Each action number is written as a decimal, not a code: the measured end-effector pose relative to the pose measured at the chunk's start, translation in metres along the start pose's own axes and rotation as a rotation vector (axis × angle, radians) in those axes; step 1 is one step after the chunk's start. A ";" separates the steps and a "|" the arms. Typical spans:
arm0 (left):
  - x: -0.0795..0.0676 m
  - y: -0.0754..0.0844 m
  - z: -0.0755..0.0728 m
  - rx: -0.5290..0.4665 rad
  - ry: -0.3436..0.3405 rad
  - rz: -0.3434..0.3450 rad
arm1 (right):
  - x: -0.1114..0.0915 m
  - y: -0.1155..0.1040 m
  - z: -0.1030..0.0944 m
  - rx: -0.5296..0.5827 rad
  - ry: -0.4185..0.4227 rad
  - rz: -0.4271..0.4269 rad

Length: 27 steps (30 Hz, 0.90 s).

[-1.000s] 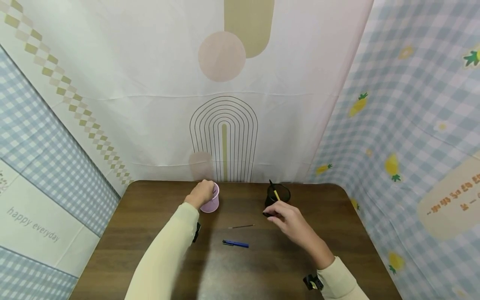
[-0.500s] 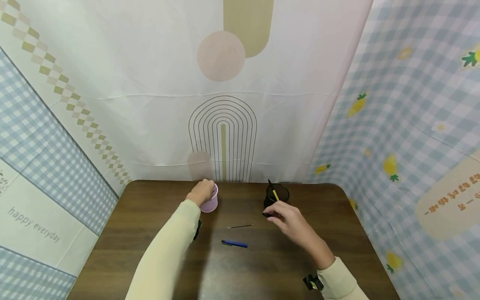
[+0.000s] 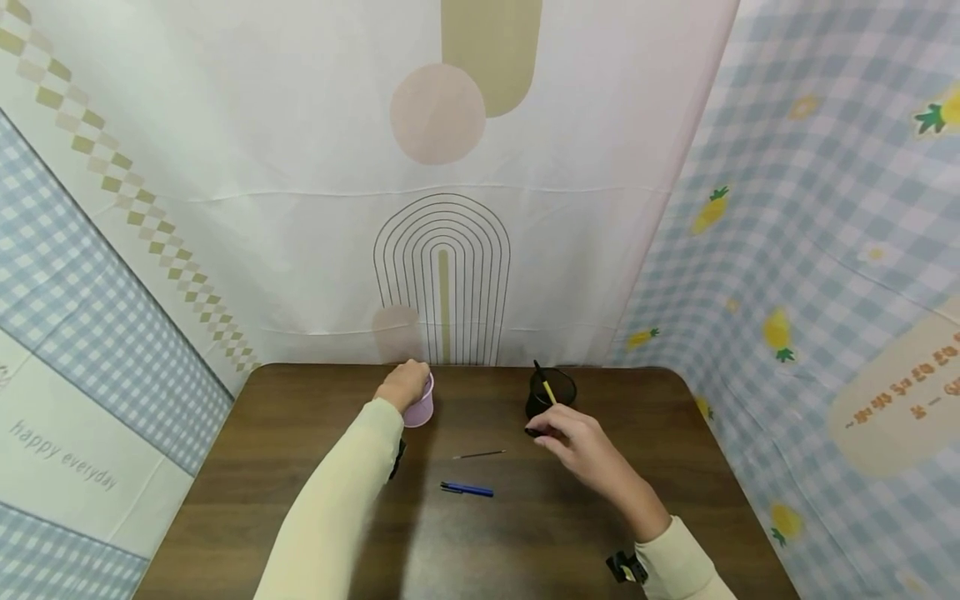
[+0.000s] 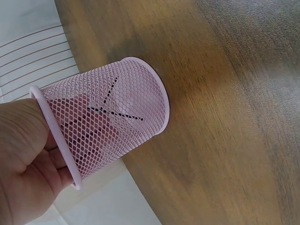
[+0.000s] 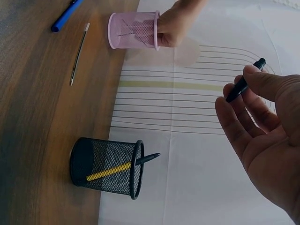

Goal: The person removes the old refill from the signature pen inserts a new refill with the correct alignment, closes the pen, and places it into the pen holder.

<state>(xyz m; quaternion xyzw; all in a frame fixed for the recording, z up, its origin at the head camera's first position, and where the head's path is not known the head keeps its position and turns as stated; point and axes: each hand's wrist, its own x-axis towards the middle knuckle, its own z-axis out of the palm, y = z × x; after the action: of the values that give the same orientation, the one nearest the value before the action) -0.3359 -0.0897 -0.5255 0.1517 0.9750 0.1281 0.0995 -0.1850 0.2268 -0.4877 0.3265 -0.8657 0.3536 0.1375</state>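
A white arch-printed cloth [image 3: 300, 125] hangs beside a blue-checked cloth [image 3: 847, 208] with pineapples [image 3: 777, 329].

Plenty of room up the middle: a broad lane runs between the pink mesh cup [image 3: 422, 407] on the left and the black mesh cup [image 3: 536, 402] on the right, right back to the hanging cloth [image 3: 573, 267] that shuts off the far side! Low hurdles only here, a thin dark rod [image 3: 480, 454] and, nearer, a blue pen [image 3: 467, 489], both lying flat. The left hand [image 3: 405, 383] plugs the pink cup's mouth; its sleeve [image 3: 330, 500] bars the near left, with table room outside it. A yellow-and-black pen [image 3: 545, 383] juts from the black cup, and the right hand [image 3: 570, 433] guards its near side, pinching a short black tube [image 5: 242, 86].
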 end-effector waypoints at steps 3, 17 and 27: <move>0.004 -0.002 0.003 0.009 0.009 0.005 | -0.001 0.000 -0.002 -0.001 -0.005 0.012; 0.011 -0.006 0.008 0.013 0.041 0.041 | -0.001 -0.001 -0.004 0.005 -0.004 0.006; 0.008 -0.004 0.010 0.041 0.080 0.043 | -0.003 -0.001 -0.005 0.004 -0.016 0.019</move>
<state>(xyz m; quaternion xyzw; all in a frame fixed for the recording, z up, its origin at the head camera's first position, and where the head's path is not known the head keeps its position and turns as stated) -0.3417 -0.0883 -0.5375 0.1694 0.9771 0.1165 0.0544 -0.1820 0.2314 -0.4852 0.3213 -0.8691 0.3541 0.1264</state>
